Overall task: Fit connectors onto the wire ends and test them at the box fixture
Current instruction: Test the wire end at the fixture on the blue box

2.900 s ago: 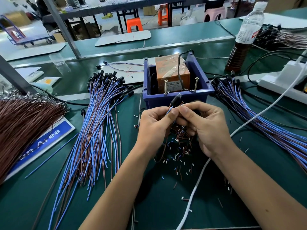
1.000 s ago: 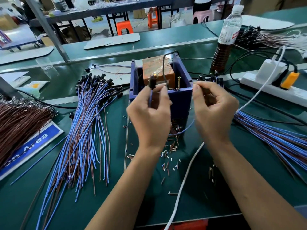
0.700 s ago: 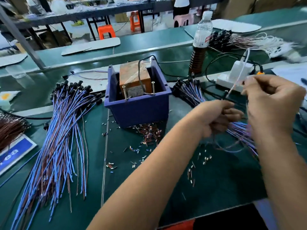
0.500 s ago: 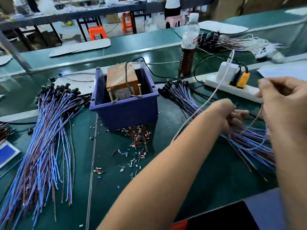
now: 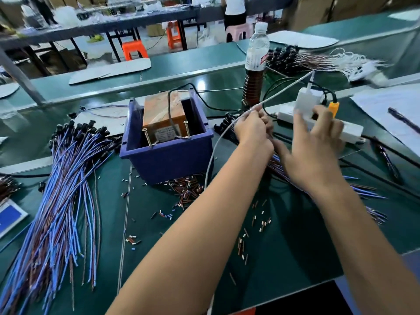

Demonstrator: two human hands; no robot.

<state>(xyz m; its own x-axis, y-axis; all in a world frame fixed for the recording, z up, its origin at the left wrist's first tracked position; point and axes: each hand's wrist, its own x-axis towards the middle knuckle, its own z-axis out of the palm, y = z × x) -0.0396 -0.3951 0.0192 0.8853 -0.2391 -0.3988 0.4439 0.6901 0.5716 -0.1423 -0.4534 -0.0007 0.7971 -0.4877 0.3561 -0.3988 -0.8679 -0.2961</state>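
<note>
The blue box fixture holds an orange transformer with two upright screws at its front. To its right lies a pile of blue and brown wires with black connectors. My left hand reaches across to the connector end of that pile with its fingers curled round a wire that is mostly hidden under the hand. My right hand hovers over the same pile with its fingers spread and holds nothing. A larger pile of wires lies left of the box.
A white cable runs over my left hand toward a charger on the power strip. A bottle stands behind the hands. Cut insulation bits litter the mat in front of the box. Paper with a pen lies far right.
Both hands left the box fixture and swung right with the wire. They now sit low on the right pile, and my right hand has opened.
</note>
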